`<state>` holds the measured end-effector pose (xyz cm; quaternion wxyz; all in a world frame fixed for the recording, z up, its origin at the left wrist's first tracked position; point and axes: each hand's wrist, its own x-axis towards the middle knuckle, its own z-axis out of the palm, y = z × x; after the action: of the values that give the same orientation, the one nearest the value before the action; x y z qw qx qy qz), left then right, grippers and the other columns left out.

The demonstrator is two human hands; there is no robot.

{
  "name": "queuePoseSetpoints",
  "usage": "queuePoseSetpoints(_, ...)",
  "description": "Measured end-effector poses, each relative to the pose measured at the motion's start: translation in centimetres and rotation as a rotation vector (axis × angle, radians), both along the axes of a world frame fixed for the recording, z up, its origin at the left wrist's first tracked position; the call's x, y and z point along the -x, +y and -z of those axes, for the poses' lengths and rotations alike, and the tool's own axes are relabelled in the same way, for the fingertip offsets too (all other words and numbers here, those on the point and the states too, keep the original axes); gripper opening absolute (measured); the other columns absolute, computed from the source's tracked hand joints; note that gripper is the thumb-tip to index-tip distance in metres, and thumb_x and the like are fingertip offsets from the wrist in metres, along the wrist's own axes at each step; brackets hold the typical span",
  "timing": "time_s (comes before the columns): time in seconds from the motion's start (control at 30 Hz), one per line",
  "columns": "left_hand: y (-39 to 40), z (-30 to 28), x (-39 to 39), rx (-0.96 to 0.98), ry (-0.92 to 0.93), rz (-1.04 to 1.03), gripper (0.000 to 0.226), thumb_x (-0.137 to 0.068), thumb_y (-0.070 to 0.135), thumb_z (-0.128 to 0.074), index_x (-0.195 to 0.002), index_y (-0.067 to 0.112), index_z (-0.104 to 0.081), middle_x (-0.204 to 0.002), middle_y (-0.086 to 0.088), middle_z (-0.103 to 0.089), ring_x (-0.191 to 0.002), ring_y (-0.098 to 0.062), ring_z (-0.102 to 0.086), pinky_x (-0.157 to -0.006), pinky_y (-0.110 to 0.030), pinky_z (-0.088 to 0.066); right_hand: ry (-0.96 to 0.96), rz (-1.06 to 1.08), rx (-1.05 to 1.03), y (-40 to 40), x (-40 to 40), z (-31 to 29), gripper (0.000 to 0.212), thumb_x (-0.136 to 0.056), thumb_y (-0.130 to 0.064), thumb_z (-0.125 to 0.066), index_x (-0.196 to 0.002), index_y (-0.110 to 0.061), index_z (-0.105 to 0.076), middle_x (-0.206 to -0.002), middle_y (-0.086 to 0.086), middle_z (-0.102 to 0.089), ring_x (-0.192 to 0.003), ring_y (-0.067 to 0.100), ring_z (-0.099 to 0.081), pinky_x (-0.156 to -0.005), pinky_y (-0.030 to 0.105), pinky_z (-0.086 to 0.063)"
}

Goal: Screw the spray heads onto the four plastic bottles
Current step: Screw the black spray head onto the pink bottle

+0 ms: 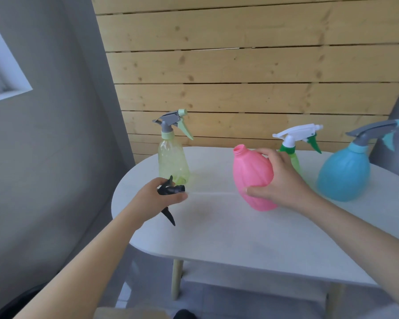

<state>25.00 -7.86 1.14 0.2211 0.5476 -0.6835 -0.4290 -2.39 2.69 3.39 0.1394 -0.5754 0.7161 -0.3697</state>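
A pink bottle [251,173] with a bare threaded neck tilts left on the white table [217,226]; my right hand [279,183] grips its right side. My left hand [157,196] holds a black spray head [171,192], its trigger pointing down and a thin clear tube reaching right toward the pink bottle. A yellow-green bottle [173,162] with a grey and pale green head stands behind my left hand. A green bottle [295,161] with a white and green head stands behind my right hand. A blue round bottle [343,173] with a grey head stands at the right.
A wooden plank wall [251,77] rises right behind the table. A grey wall [55,146] with a window corner stands to the left. The table's rounded left end [120,199] lies just below my left hand, with a wooden leg [176,279] underneath.
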Motion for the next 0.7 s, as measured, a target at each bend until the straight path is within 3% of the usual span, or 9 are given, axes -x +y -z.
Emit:
queuePoseSetpoints(0.1,0.6,-0.2,0.8,0.059,0.068,0.022,0.053,-0.067,0.046,-0.079,-0.112,0.025,-0.06,-0.091,0.012,-0.064,-0.081,-0.005,-0.058,-0.062,-0.021,-0.04,0.213,0.018,-0.159,3.2,2.0,-1.0,0.085,-0.049,-0.041,-0.075,-0.123,-0.049,-0.034,-0.114,-0.007,-0.03,-0.104,0.021,-0.047,-0.084,0.034,-0.042)
queuePoseSetpoints(0.2,1.1,-0.5,2.0,0.094,0.117,0.037,0.053,-0.07,0.043,-0.078,-0.117,0.027,-0.058,-0.099,0.016,-0.065,-0.09,0.001,-0.059,-0.066,-0.016,-0.04,0.372,0.025,-0.215,5.6,3.5,-0.7,0.084,-0.05,-0.043,-0.073,-0.125,-0.048,-0.036,-0.114,-0.005,-0.038,-0.109,0.022,-0.045,-0.091,0.032,-0.037)
queuePoseSetpoints(0.3,1.5,-0.7,3.1,0.133,0.146,0.056,0.052,-0.073,0.039,-0.078,-0.119,0.026,-0.057,-0.093,0.022,-0.066,-0.076,0.01,-0.064,-0.056,-0.008,-0.042,0.473,0.014,-0.213,7.0,4.7,0.2,0.085,-0.053,-0.042,-0.073,-0.129,-0.046,-0.037,-0.117,-0.007,-0.043,-0.111,0.02,-0.04,-0.088,0.028,-0.028)
queuePoseSetpoints(0.4,1.8,-0.8,4.2,0.136,0.191,0.08,0.05,-0.074,0.032,-0.078,-0.119,0.021,-0.058,-0.087,0.022,-0.067,-0.063,0.013,-0.063,-0.049,-0.002,-0.042,0.484,0.03,-0.169,7.8,5.7,0.7,0.087,-0.052,-0.043,-0.072,-0.131,-0.045,-0.036,-0.117,-0.01,-0.042,-0.11,0.017,-0.039,-0.084,0.026,-0.024)
queuePoseSetpoints(0.5,2.2,-0.7,4.8,0.141,0.185,0.096,0.051,-0.073,0.034,-0.079,-0.118,0.023,-0.058,-0.084,0.026,-0.069,-0.067,0.017,-0.061,-0.055,-0.005,-0.043,0.485,0.027,-0.123,8.2,6.3,0.9,0.087,-0.05,-0.044,-0.07,-0.13,-0.046,-0.037,-0.112,-0.014,-0.037,-0.108,0.016,-0.037,-0.085,0.027,-0.025)
queuePoseSetpoints(0.6,2.4,-0.7,5.4,0.141,0.2,0.12,0.049,-0.074,0.031,-0.078,-0.117,0.023,-0.057,-0.074,0.04,-0.065,-0.067,0.018,-0.061,-0.047,0.001,-0.04,0.498,0.01,-0.109,8.4,6.4,1.1,0.087,-0.049,-0.044,-0.069,-0.13,-0.047,-0.036,-0.113,-0.014,-0.038,-0.109,0.017,-0.038,-0.088,0.029,-0.028)
queuePoseSetpoints(0.7,2.8,-0.9,6.0,0.163,0.195,0.151,0.049,-0.073,0.034,-0.079,-0.116,0.025,-0.057,-0.076,0.044,-0.062,-0.072,0.022,-0.059,-0.05,0.004,-0.038,0.503,-0.002,-0.111,8.4,6.4,1.1,0.087,-0.049,-0.045,-0.067,-0.13,-0.046,-0.036,-0.118,-0.01,-0.041,-0.11,0.017,-0.037,-0.089,0.03,-0.029)
